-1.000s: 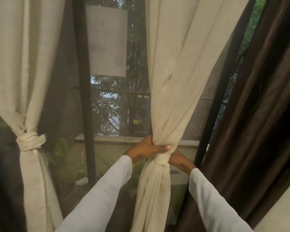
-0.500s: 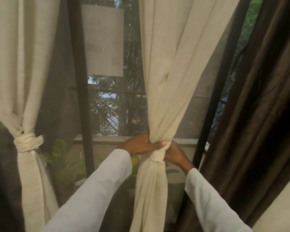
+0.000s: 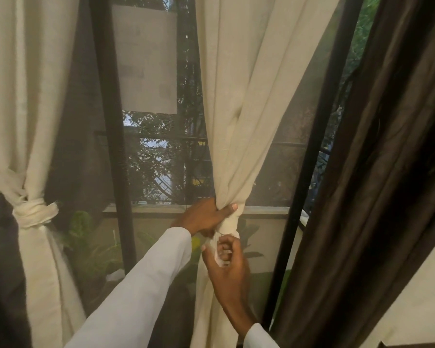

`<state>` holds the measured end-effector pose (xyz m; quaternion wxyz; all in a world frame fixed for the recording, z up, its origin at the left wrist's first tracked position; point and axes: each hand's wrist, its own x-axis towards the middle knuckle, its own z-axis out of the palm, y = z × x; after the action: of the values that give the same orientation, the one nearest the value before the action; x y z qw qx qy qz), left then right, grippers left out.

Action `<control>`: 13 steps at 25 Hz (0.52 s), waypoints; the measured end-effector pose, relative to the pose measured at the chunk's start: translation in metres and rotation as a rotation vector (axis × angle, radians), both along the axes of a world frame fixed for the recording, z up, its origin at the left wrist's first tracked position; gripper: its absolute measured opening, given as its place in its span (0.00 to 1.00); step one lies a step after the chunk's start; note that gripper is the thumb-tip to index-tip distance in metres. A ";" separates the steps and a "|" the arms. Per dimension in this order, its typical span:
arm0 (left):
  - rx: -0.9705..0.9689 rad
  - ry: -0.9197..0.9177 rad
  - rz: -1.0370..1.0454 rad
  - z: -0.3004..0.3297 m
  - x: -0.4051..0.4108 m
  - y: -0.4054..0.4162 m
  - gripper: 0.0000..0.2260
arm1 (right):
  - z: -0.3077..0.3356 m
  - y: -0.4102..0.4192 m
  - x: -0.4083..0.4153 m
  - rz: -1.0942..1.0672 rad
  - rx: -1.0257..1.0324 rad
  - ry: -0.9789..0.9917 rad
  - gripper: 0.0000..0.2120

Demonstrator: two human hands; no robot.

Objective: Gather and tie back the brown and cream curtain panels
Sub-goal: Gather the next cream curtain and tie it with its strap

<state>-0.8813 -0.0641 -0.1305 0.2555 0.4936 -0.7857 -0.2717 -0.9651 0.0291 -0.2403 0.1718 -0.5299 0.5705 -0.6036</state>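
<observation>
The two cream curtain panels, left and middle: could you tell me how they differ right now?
The left cream panel hangs untouched, its knot finished; the middle cream panel is gripped by the left hand while the right hand pulls its tie end. Both are gathered at similar height.

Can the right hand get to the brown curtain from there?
Probably yes, once it lets go: the right hand pinches the cream tie end, and nothing stands between it and the brown curtain hanging nearby.
</observation>
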 end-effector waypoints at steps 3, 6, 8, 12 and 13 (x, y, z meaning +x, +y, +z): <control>0.009 0.027 0.060 -0.003 -0.004 0.000 0.27 | -0.001 -0.002 0.009 0.045 0.048 -0.036 0.26; -0.001 0.055 0.070 -0.006 -0.003 0.001 0.26 | -0.009 -0.006 0.007 -0.034 -0.004 -0.017 0.11; -0.028 0.052 0.060 -0.006 -0.003 0.005 0.26 | -0.019 -0.005 0.003 -0.081 -0.021 0.039 0.09; -0.001 0.204 -0.013 -0.015 -0.006 0.001 0.34 | -0.038 0.004 0.000 0.008 0.087 0.206 0.11; 0.032 0.297 -0.042 -0.017 -0.005 0.000 0.35 | -0.039 0.005 -0.007 0.037 0.084 0.246 0.11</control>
<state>-0.8863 -0.0638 -0.1479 0.3554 0.4356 -0.7448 -0.3594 -0.9721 0.0344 -0.2789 0.1337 -0.6025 0.6022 -0.5064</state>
